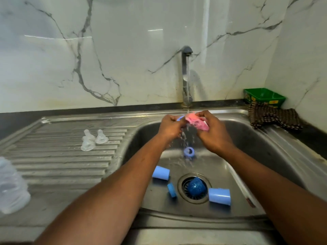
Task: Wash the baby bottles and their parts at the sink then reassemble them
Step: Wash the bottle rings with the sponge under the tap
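Both hands meet mid-frame under the tap's stream (188, 96): left hand (169, 127) pinches a blue ring (180, 118), right hand (215, 133) grips a pink sponge (250, 123) to scrub it.

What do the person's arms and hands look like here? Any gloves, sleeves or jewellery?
Both forearms are bare as far as the picture shows: no sleeves in view. The left hand and right hand wear no gloves. No watch, bracelet or ring is visible on either wrist or hand, though the fingers are partly hidden.
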The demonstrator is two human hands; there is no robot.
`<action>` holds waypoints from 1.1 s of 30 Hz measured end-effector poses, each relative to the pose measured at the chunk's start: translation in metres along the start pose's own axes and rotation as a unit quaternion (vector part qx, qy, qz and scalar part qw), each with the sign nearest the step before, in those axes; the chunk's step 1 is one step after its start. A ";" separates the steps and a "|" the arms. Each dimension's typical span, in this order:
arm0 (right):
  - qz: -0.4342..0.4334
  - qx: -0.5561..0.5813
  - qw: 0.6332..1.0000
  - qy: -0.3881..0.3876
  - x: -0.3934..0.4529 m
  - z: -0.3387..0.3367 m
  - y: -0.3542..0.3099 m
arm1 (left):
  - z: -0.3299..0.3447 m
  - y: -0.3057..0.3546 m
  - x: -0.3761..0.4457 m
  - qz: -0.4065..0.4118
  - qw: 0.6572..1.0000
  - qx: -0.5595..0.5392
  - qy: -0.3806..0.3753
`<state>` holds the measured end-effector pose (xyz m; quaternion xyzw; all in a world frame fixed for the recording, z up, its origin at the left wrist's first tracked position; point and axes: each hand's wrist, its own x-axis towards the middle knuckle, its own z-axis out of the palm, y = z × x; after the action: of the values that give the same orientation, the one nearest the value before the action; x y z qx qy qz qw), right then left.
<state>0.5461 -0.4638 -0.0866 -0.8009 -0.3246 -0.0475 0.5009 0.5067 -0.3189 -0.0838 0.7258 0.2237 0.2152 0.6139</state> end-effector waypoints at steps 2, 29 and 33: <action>-0.032 -0.038 0.999 -0.015 -0.006 -0.001 -0.006 | -0.014 -0.002 -0.004 0.043 0.995 0.086 0.019; -0.121 -0.113 0.976 -0.144 0.005 0.087 -0.029 | -0.148 0.023 0.022 -0.002 0.743 0.655 0.138; -0.109 -0.103 0.981 -0.126 0.003 0.060 -0.030 | -0.105 0.025 -0.002 0.054 0.743 0.660 0.098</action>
<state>0.5168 -0.4039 -0.0918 -0.8076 -0.4637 -0.0335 0.3628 0.4455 -0.2404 -0.0428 0.9353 0.3294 0.1165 -0.0564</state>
